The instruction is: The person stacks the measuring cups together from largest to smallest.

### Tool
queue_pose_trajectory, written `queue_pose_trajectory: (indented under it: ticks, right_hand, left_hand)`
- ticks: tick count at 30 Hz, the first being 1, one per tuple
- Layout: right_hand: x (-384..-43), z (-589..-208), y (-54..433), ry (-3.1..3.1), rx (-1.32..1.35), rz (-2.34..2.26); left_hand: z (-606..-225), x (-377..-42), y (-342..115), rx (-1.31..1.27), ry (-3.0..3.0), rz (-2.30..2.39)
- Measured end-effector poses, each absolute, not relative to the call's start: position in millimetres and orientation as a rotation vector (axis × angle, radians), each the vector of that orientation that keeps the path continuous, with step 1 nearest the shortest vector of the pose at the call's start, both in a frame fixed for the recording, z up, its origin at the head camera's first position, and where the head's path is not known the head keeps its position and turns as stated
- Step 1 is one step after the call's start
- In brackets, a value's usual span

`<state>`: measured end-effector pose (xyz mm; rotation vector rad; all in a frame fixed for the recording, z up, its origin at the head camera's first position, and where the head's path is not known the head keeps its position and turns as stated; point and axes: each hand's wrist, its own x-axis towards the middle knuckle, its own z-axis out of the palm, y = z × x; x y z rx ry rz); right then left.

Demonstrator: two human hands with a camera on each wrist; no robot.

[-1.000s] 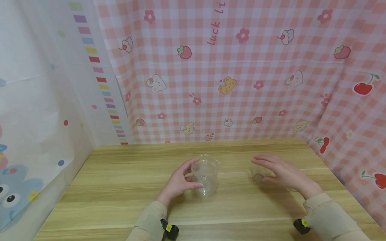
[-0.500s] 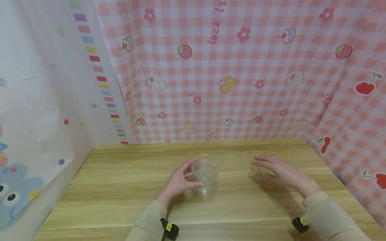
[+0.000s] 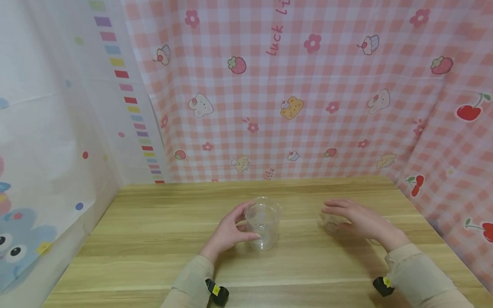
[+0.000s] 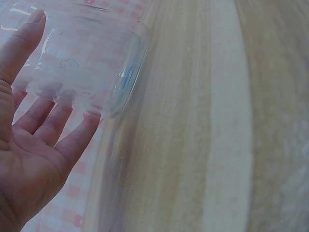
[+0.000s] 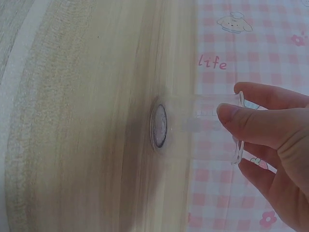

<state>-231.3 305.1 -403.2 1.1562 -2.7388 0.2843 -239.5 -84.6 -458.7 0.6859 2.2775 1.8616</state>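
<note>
A large clear plastic cup stands upright on the wooden table. My left hand holds it from the left side, thumb in front and fingers behind. In the left wrist view, the thumb and fingertips lie against the wall of that same cup. Farther right, my right hand holds a smaller clear measuring cup near its rim, thumb on one side and fingers on the other. Faint marks show on its wall, and its round base is at the table. From the head, the hand hides much of this cup.
Behind the right wrist, a clear curved edge of something shows, mostly hidden. A pink checked cloth hangs behind the table, and a white cloth hangs on the left. Each sleeve carries a small black camera.
</note>
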Motion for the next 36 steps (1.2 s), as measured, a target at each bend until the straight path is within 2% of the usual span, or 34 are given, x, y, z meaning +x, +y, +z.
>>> queue_pose_trajectory:
  ticks: [17,36]
  right_hand:
    - [-233.5,-398.0,304.8,-2.735,1.206,0.272]
    - [-230.8,-394.9,303.3,-2.797,1.114,0.267]
  left_hand:
    - [-459.4,-241.0,-83.6,0.695,2.297,1.855]
    - [-459.3,-240.3,-84.4,0.704,2.294,1.853]
